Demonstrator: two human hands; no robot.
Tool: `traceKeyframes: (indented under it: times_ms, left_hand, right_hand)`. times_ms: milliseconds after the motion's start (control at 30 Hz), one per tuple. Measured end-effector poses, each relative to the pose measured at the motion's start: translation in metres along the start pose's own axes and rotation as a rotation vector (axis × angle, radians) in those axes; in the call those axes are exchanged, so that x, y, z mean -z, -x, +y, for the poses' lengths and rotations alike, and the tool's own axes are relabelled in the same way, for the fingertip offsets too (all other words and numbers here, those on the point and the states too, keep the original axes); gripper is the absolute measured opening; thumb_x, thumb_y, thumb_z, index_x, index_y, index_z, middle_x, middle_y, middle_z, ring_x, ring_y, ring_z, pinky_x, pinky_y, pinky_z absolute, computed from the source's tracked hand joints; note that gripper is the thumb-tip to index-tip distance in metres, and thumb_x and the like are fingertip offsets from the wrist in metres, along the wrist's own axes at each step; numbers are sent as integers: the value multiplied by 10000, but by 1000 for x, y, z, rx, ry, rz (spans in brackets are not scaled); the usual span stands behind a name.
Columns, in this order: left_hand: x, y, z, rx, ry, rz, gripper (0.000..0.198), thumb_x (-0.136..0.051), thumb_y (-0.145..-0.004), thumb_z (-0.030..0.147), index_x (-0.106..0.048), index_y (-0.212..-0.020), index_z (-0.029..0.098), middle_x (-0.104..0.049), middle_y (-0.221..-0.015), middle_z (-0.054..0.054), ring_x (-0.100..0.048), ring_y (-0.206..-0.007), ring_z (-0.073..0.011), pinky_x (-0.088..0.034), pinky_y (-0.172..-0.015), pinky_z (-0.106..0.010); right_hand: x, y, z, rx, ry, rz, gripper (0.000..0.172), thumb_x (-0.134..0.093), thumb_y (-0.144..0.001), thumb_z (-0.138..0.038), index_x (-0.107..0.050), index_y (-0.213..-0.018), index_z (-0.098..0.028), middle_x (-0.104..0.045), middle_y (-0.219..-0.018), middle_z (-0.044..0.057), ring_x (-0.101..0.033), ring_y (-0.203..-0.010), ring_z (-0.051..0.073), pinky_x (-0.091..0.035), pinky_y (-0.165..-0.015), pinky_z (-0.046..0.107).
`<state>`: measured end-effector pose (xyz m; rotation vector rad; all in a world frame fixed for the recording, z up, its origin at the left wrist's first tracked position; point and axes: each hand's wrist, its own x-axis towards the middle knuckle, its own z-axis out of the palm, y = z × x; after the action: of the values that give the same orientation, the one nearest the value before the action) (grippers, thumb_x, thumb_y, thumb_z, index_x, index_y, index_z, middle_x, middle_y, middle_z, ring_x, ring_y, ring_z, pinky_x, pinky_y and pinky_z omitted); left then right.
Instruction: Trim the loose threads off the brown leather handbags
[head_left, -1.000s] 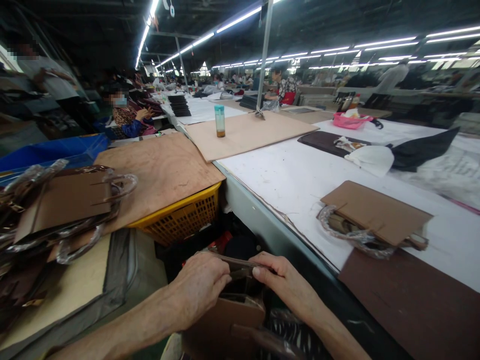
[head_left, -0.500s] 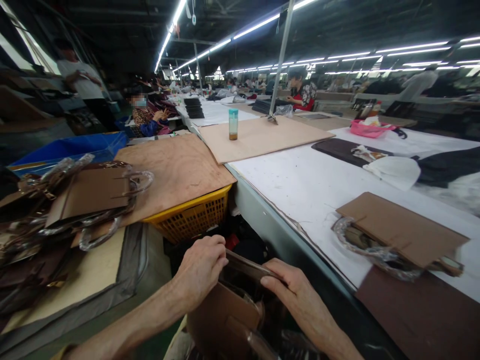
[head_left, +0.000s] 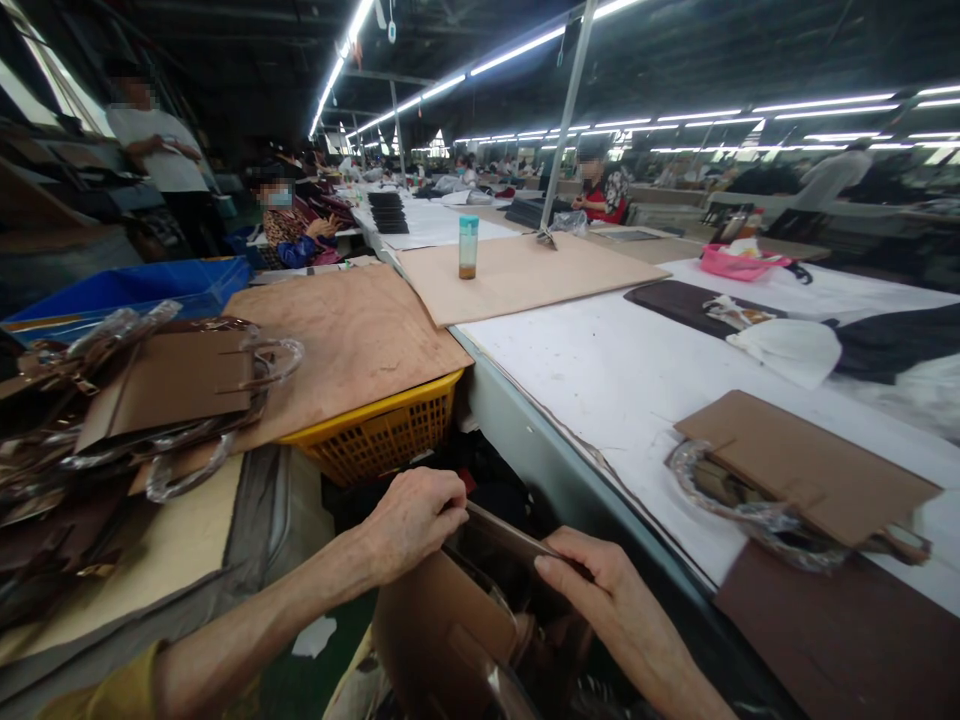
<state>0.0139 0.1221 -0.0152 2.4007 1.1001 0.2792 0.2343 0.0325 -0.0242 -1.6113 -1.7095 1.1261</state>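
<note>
A brown handbag [head_left: 424, 625] rests tilted at my lap, its mouth facing up and its lower part cut off by the frame. My left hand [head_left: 420, 515] pinches the far left corner of the bag's top edge, fingers closed. On the same edge, further right, my right hand [head_left: 592, 575] grips with the thumb on top and fingers beneath. The rim is stretched between both hands. Shiny plastic wrap shows on the bag's handle near the bottom, and the dark inside is hard to make out.
Another brown handbag [head_left: 810, 460] with wrapped handles lies on the white table [head_left: 555, 380] at right. More bags [head_left: 172, 385] are piled at left. A yellow basket [head_left: 382, 425] sits under a brown board [head_left: 345, 330]. A bottle [head_left: 468, 247] stands farther back; co-workers sit and stand beyond.
Both hands have shifted slightly right with the bag's edge, still holding it. The view has moved a little, and more of my left sleeve and a scrap on the floor now show.
</note>
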Motion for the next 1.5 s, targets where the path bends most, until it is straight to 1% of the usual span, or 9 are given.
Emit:
traceKeyframes:
  times_ms: [133,467,667,1000,1167,1233,1300,1400,1500]
  left_hand:
    - [-3,-3,-3,-39,26,4,124,-516,-749,148,-502,-628,172,-562,-678,33,-510,-658,-110,-353,-638,-199]
    - [-6,-6,-2,-26,7,38,106,-496,-715,139,-511,-616,174,-565,-653,35,-510,-635,-109,-350,-625,-201]
    - [-7,-6,-1,-15,-2,32,120,-501,-722,152,-524,-607,176,-582,-646,37,-527,-632,-110,-362,-631,-201]
    - [-2,-8,6,-1,13,5,141,-503,-733,153,-533,-598,178,-582,-633,38,-523,-630,-114,-365,-641,-207]
    - [0,-6,8,-4,18,-26,132,-491,-737,153,-518,-610,180,-560,-623,44,-508,-631,-111,-341,-620,-205]
    - [-1,-5,9,4,20,-27,94,-487,-724,145,-508,-642,185,-556,-631,47,-500,-630,-112,-333,-610,-205]
    - [-2,-5,11,15,24,-21,72,-483,-707,131,-493,-668,190,-546,-631,52,-489,-623,-111,-326,-602,-204]
    - [-2,-5,13,20,20,-23,91,-461,-693,106,-474,-668,192,-537,-631,54,-483,-627,-112,-322,-608,-208]
    - [-2,-5,15,22,17,-31,103,-447,-685,98,-475,-685,198,-542,-652,55,-487,-643,-116,-322,-613,-213]
  right_hand:
    - [1,3,2,-8,-17,8,298,-425,-875,-359,-560,-680,-179,-498,-692,-25,-480,-659,136,-336,-589,222]
    - [-3,4,1,21,19,15,336,-407,-880,-364,-496,-617,-176,-457,-663,-26,-459,-633,130,-331,-576,223]
    - [-2,5,2,-3,13,13,342,-392,-888,-373,-541,-655,-170,-480,-684,-18,-474,-650,138,-339,-584,229]
    - [0,7,2,-44,-27,30,328,-408,-876,-368,-531,-641,-176,-477,-683,-18,-477,-655,144,-344,-592,234]
    - [5,7,1,8,-15,44,272,-455,-844,-274,-515,-595,-181,-512,-699,-12,-483,-749,162,-352,-698,246]
    - [5,8,2,11,-36,36,244,-453,-841,-259,-548,-630,-180,-544,-730,-6,-498,-772,168,-358,-712,250]
    - [5,9,4,-27,-70,22,217,-432,-851,-261,-599,-737,-182,-580,-768,-4,-523,-760,168,-372,-686,250]
    - [3,10,6,-74,-90,26,225,-415,-856,-259,-628,-876,-188,-619,-801,-4,-551,-753,173,-385,-673,252]
    - [3,10,7,-71,-104,29,225,-428,-845,-258,-639,-879,-189,-637,-806,-6,-561,-759,177,-390,-674,248]
